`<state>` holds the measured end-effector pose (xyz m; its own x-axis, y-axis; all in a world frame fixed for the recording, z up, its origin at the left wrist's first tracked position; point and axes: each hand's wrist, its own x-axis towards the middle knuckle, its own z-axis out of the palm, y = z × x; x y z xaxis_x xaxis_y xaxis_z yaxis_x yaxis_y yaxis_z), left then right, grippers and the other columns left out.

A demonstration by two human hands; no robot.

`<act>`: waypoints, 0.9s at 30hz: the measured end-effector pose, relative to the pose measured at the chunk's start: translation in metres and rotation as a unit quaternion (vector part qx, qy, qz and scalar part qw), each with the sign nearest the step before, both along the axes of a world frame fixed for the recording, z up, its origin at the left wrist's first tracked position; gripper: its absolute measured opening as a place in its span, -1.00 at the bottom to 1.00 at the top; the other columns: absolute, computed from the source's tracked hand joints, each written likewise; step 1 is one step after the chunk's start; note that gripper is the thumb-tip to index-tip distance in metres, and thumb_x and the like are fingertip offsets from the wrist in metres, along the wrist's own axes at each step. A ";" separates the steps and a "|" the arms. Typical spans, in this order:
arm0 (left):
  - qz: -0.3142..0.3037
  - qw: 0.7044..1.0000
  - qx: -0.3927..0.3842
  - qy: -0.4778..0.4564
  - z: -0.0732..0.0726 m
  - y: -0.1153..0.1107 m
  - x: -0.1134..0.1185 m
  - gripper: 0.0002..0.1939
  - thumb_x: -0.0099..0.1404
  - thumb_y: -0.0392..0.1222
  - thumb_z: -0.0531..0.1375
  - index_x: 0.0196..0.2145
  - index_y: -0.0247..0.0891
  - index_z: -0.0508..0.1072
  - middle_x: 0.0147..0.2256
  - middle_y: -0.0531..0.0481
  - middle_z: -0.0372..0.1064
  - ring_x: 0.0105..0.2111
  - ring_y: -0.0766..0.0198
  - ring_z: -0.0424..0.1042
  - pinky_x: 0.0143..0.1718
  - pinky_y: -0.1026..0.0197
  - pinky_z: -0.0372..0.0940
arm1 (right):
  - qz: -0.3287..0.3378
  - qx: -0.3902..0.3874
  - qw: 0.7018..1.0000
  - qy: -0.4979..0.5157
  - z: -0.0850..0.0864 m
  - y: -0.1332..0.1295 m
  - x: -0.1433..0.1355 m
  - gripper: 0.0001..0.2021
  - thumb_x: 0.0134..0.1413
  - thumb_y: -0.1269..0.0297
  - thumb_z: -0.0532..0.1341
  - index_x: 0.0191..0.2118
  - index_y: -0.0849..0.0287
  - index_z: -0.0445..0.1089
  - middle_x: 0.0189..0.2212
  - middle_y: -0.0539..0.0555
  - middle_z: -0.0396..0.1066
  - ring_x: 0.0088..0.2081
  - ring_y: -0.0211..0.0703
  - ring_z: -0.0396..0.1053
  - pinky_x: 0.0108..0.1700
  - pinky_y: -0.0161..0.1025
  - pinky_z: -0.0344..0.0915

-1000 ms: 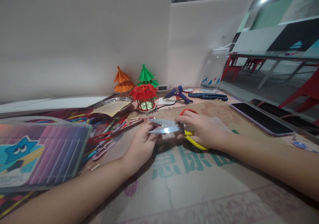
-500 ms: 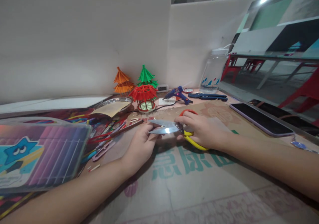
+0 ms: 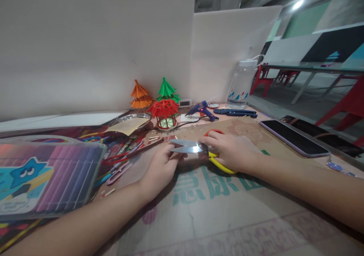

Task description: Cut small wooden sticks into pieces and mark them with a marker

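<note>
Big printed brown sheet (image 3: 216,225) covers the work surface; marker case (image 3: 69,176) at left, clear bottle (image 3: 241,85) at the back right, phone (image 3: 294,137) nearer on the right. Both hands meet over the sheet's far half. Right hand (image 3: 229,149) is closed round the red and yellow handles of the scissors (image 3: 190,147), blades parted and pointing left. Left hand (image 3: 161,167): fingers bent in towards the thumb, right at the blade tips; can't tell how tightly they close or whether a small piece sits between them. Red-roofed model (image 3: 165,110) stands just beyond, glue gun (image 3: 203,110) to its right. Small sticks (image 3: 109,192) lie by the left forearm. Looks like a snipping step, blades being lined up. Closing them would call for a steady left hand, fingertips clear of the edges.
</note>
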<state>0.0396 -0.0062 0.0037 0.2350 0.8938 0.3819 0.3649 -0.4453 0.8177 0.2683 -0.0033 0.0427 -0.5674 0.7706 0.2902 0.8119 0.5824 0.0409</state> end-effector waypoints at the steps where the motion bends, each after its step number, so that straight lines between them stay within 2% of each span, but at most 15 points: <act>1: 0.004 1.000 0.000 0.002 -0.001 0.001 0.000 -0.82 0.27 -0.27 0.07 -0.41 -0.26 0.46 -0.37 -0.04 0.48 -0.31 0.17 0.44 -0.23 0.19 0.30 | -0.009 -0.004 1.000 -0.005 0.000 0.000 0.000 -0.70 0.22 0.21 0.20 0.04 0.07 0.45 -0.17 0.12 0.48 -0.25 -0.09 0.43 -0.39 -0.27 0.19; 5: -0.006 1.000 -0.011 -0.010 -0.003 0.003 0.000 -0.80 0.30 -0.23 0.06 -0.38 -0.26 0.45 -0.38 -0.02 0.46 -0.33 0.20 0.43 -0.26 0.21 0.29 | -0.015 -0.009 1.000 0.001 -0.001 0.001 0.000 -0.70 0.20 0.20 0.21 0.03 0.09 0.45 -0.16 0.12 0.49 -0.23 -0.09 0.43 -0.37 -0.28 0.21; 12: -0.004 1.000 -0.002 -0.002 0.005 -0.002 0.002 -0.84 0.25 -0.25 0.07 -0.42 -0.26 0.43 -0.42 0.01 0.44 -0.37 0.23 0.41 -0.30 0.24 0.27 | -0.002 -0.002 1.000 0.019 0.003 -0.002 -0.002 -0.64 0.20 0.12 0.23 0.07 0.10 0.44 -0.11 0.16 0.46 -0.23 -0.09 0.42 -0.34 -0.26 0.28; 19: 0.005 1.000 -0.005 -0.002 0.005 -0.001 0.001 -0.85 0.21 -0.27 0.09 -0.37 -0.27 0.47 -0.36 -0.03 0.47 -0.33 0.22 0.43 -0.26 0.23 0.29 | 0.004 -0.010 0.999 0.034 0.001 0.000 -0.002 -0.63 0.18 0.16 0.25 0.08 0.09 0.44 -0.10 0.16 0.46 -0.24 -0.10 0.42 -0.33 -0.26 0.29; 27: -0.004 1.000 0.002 -0.010 0.004 -0.001 0.002 -0.84 0.23 -0.26 0.08 -0.40 -0.27 0.46 -0.40 -0.02 0.47 -0.35 0.23 0.44 -0.30 0.24 0.31 | 0.005 0.000 1.000 0.006 0.000 0.000 0.000 -0.66 0.17 0.25 0.22 0.07 0.10 0.45 -0.14 0.17 0.45 -0.24 -0.10 0.40 -0.35 -0.28 0.26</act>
<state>0.0412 -0.0070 0.0074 0.2339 0.8903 0.3908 0.3452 -0.4518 0.8226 0.2687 -0.0030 0.0423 -0.5715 0.7651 0.2967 0.8065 0.5904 0.0311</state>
